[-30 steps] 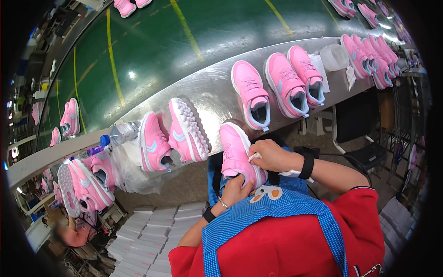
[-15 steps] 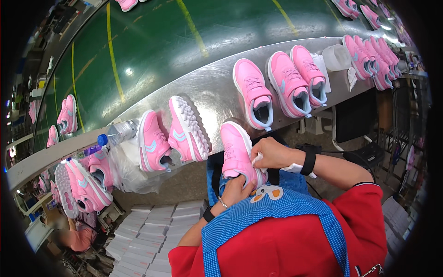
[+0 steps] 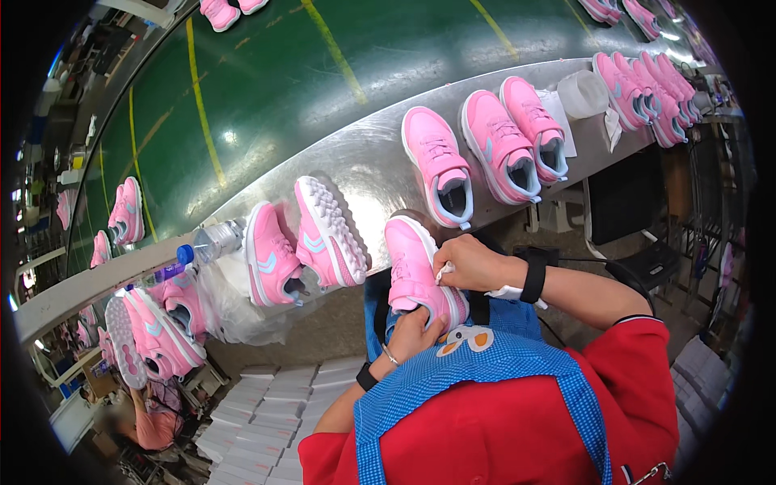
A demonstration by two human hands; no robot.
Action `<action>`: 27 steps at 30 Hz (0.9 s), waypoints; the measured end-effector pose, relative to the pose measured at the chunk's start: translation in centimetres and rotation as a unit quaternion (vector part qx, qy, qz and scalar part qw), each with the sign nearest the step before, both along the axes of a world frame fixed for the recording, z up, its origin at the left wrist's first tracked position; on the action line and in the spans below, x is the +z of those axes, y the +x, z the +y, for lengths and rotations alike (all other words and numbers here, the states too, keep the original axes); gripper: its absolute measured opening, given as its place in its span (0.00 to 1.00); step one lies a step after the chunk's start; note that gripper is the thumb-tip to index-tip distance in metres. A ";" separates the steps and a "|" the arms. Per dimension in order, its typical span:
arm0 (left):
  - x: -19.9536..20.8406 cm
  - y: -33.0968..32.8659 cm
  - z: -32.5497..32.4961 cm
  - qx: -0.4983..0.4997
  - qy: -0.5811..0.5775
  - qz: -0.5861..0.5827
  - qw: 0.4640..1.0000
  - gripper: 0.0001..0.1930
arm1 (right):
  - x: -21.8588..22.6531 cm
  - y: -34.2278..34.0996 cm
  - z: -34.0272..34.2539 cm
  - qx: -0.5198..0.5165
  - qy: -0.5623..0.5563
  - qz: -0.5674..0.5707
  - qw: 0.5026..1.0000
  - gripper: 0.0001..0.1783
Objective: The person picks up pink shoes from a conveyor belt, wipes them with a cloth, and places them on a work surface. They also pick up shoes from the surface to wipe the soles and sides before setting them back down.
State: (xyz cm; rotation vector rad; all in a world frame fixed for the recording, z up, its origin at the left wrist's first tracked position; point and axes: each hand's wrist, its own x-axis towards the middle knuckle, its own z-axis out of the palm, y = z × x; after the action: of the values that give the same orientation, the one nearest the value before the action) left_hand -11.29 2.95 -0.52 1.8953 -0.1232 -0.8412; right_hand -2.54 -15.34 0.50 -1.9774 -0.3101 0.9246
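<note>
Pink uppers are covering the shoe that we are holding in front of our blue apron, its toe pointing away from us and overlapping the near edge of the metal ledge in this view. Our left forearm is slanting up from below, and our left hand is gripping the heel end, its fingers bending at the shoe's opening; we cannot tell how far the fingertips are reaching inside. Our right arm is bending at the elbow and extending leftward, a black wristband circling the wrist. Our right hand is closing its fingers on a small white wad, pinching it at the shoe's right side. Beyond, a tipped shoe is lying with its white sole showing, and three pink shoes are standing farther right.
</note>
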 end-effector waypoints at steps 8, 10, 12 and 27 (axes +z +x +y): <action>-0.1 0.4 0.7 0.017 0.008 -0.018 1.000 0.20 | -0.8 -0.6 -0.6 -0.148 0.114 0.154 0.970 0.10; -0.2 0.3 0.9 0.015 0.010 -0.019 1.000 0.20 | -0.8 -0.1 -0.6 -0.121 0.117 0.163 0.972 0.10; -0.2 0.4 0.9 0.010 0.010 -0.021 1.000 0.20 | -0.3 0.7 -0.2 -0.001 0.057 0.104 0.993 0.10; -0.8 0.2 1.3 0.003 0.011 -0.011 1.000 0.20 | -0.4 -0.4 0.9 -0.016 -0.020 0.052 0.998 0.11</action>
State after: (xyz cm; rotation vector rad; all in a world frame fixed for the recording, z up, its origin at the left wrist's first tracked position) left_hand -11.11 4.23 -1.29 1.9256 -0.1224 -0.8210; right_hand -2.92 -14.47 0.09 -1.9571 -0.2012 1.0167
